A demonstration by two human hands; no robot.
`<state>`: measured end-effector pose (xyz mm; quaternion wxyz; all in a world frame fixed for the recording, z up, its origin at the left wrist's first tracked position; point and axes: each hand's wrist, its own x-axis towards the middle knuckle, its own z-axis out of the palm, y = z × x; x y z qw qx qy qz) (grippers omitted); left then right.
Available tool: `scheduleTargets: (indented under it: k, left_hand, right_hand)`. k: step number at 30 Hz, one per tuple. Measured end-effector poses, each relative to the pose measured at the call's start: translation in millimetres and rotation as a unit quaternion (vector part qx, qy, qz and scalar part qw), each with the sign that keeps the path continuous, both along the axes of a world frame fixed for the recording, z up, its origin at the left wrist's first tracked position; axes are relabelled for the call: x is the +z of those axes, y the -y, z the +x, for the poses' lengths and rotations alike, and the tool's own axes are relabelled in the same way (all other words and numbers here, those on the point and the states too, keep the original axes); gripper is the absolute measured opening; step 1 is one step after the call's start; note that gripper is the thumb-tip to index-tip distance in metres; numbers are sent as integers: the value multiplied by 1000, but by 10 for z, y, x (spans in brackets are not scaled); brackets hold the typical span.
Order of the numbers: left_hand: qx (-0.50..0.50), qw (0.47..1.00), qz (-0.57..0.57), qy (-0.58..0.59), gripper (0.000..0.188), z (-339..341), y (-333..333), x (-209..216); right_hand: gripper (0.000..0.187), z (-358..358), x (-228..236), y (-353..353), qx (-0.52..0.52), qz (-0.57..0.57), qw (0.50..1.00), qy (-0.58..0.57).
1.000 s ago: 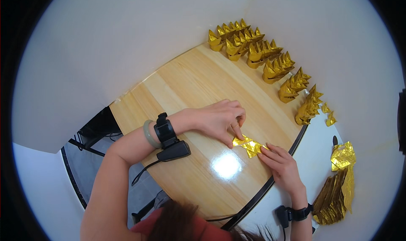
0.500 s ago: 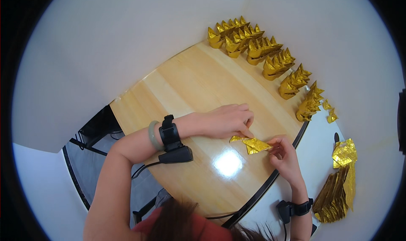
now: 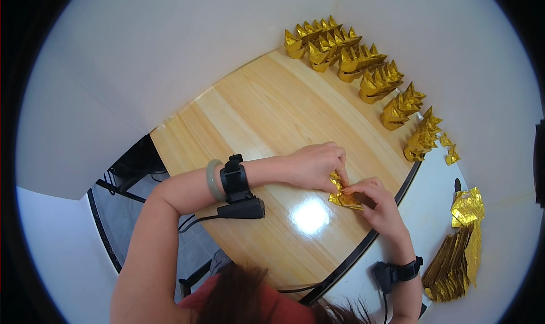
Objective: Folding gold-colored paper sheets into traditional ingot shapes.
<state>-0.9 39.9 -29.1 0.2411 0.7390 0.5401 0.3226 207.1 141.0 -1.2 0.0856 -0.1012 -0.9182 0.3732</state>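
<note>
A partly folded piece of gold foil paper [image 3: 343, 199] lies over the wooden table between my hands. My left hand [image 3: 317, 164] is closed, its fingertips pinching the far left part of the paper. From the right, my right hand [image 3: 381, 208] grips the paper with thumb and fingers, the index finger reaching across its top. The two sets of fingertips nearly meet and cover some of the folds.
Rows of gold folded-paper ingots [image 3: 381, 84] line the table's far right side. Dark-brown and gold foil sheets [image 3: 448, 267] lie fanned on the white surface at right, below a crumpled gold sheet [image 3: 468, 206]. The wooden tabletop [image 3: 244, 114] has a black edge.
My right hand has moved left and in over the paper, close to my left fingertips. The gold paper is turned and now more covered by fingers. The view has shifted slightly.
</note>
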Motion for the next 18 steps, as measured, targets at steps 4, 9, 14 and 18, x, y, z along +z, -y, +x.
scheduleTargets:
  k: [4, 9, 14, 18]
  left_hand:
    - [-2, 999, 14, -38, 31, 23, 28, 31]
    - [-36, 996, 44, -62, 44, -81, 86, 8]
    - [31, 992, -50, 114, 34, -92, 12, 11]
    - [82, 994, -14, 76, 20, -118, 11, -15]
  right_hand:
    - [26, -22, -103, -91, -28, -100, 994, 16]
    - [28, -217, -40, 2, -119, -209, 969, 51]
    - [28, -288, -102, 80, -162, -173, 971, 20]
    - [25, -351, -73, 162, -177, -115, 977, 18]
